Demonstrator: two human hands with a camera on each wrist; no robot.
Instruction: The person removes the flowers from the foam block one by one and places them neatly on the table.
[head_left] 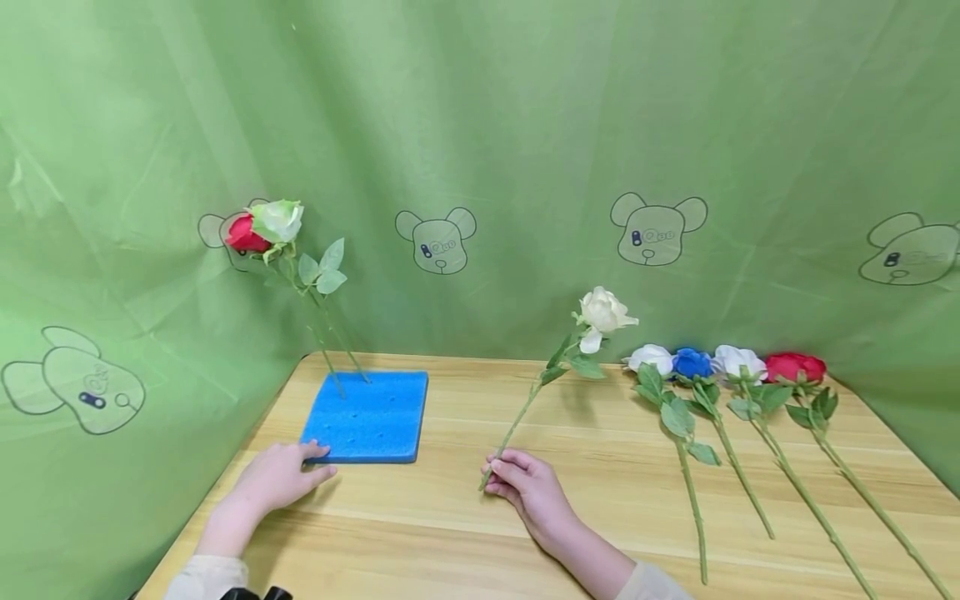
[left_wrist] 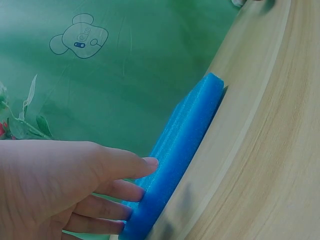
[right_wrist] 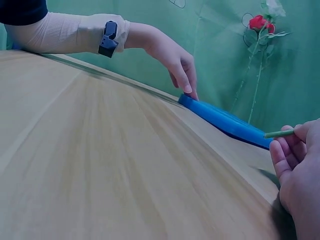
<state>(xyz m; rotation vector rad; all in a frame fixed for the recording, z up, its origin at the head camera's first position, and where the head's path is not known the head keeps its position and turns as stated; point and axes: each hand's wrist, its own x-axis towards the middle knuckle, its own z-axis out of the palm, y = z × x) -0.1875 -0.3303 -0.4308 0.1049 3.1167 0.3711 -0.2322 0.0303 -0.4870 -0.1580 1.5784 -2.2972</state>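
Note:
My right hand (head_left: 534,496) pinches the lower stem of an artificial cream-white rose (head_left: 603,313). The flower tilts up and to the right, its leaves partway along the stem. In the right wrist view the cut end of the stem (right_wrist: 278,133) sticks out past the fingers. A flat blue foam block (head_left: 367,425) with small holes lies on the table to the left. My left hand (head_left: 276,479) rests its fingertips on the block's near left corner, fingers fairly straight. A red rose (head_left: 246,233) and a white-green rose (head_left: 282,220) stand in the block's back part, leaning left.
On the right of the wooden table (head_left: 420,533) lie several roses side by side: a white one (head_left: 651,359), a blue one (head_left: 692,363), another white one (head_left: 738,363) and a red one (head_left: 795,367). Their stems point toward me. A green curtain (head_left: 517,150) hangs behind.

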